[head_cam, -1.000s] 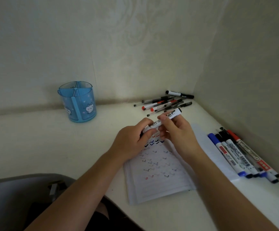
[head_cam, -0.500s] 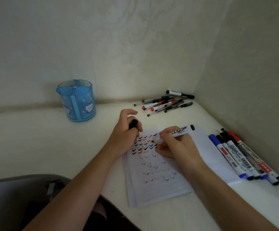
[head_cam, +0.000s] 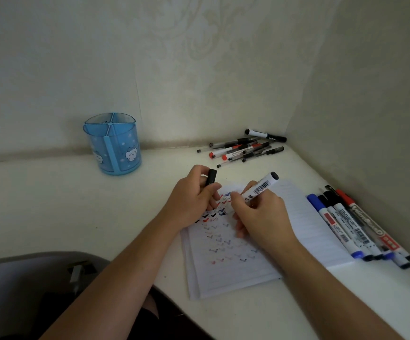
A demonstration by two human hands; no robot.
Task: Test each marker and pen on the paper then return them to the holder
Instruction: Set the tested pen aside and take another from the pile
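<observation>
Head view, change: a second ago both hands held the marker capped above the paper; now the cap is off and the marker slants down to the ticks.
Meaning: this marker's test stroke is probably under way; its return is not yet done.
Right hand: fingers clamped round the marker's lower barrel, tip hidden beneath them.
Left hand: fingers pinching the cap, resting on the paper's left edge.
Holder: well left of the left fingers.
Pens: beyond both hands' fingers.
</observation>
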